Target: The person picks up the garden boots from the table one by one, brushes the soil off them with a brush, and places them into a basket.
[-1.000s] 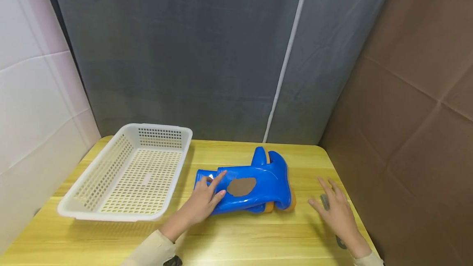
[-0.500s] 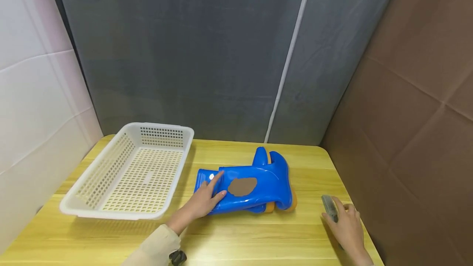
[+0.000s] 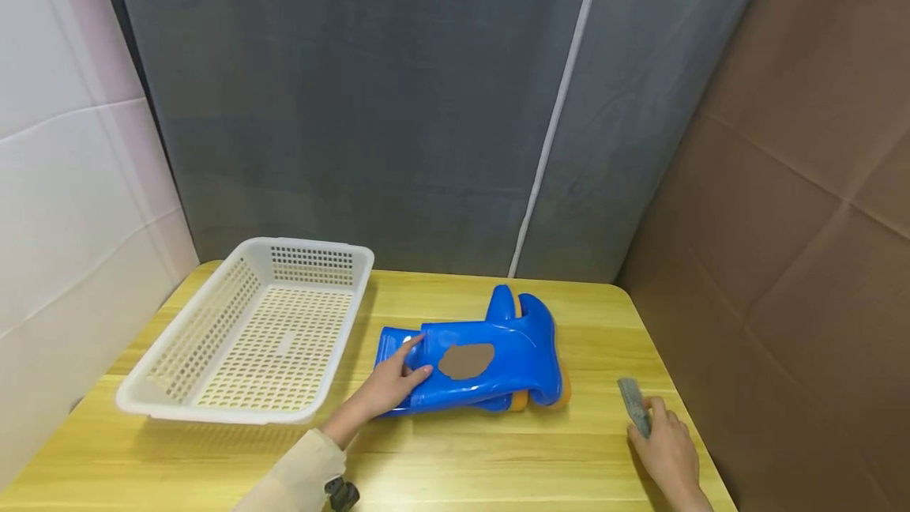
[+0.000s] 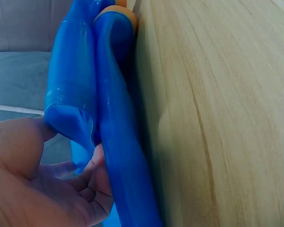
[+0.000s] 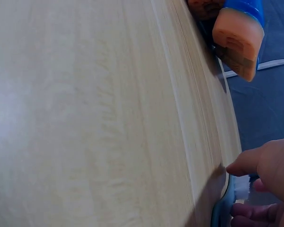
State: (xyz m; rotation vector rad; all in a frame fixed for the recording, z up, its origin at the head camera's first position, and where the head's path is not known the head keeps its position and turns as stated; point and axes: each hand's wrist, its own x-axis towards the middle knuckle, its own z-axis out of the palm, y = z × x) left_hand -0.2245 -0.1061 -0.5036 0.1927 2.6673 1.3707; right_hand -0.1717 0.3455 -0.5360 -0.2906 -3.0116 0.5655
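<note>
Two blue rain boots with orange soles lie on their sides, one over the other, mid-table; the upper rain boot (image 3: 512,354) has a brown patch on its shaft. My left hand (image 3: 387,385) is at its open end. In the left wrist view, that hand (image 4: 52,184) has its thumb over the shaft rim and fingers curled between the boots (image 4: 71,61), pinching the rim. At the right, my right hand (image 3: 668,449) grips a grey brush (image 3: 633,403). White bristles of the brush (image 5: 241,187) show beside the thumb; its handle end is hidden by the hand.
A white perforated basket (image 3: 359,291) stands on the left of the wooden table (image 3: 483,457). A grey curtain (image 3: 398,117) hangs behind, a white sheet (image 3: 78,180) at the left and a brown sheet (image 3: 796,259) along the right edge.
My right hand has come down onto the brush and taken hold of it. My left hand has slid left along the upper boot to its rim. The boots and basket stay put.
</note>
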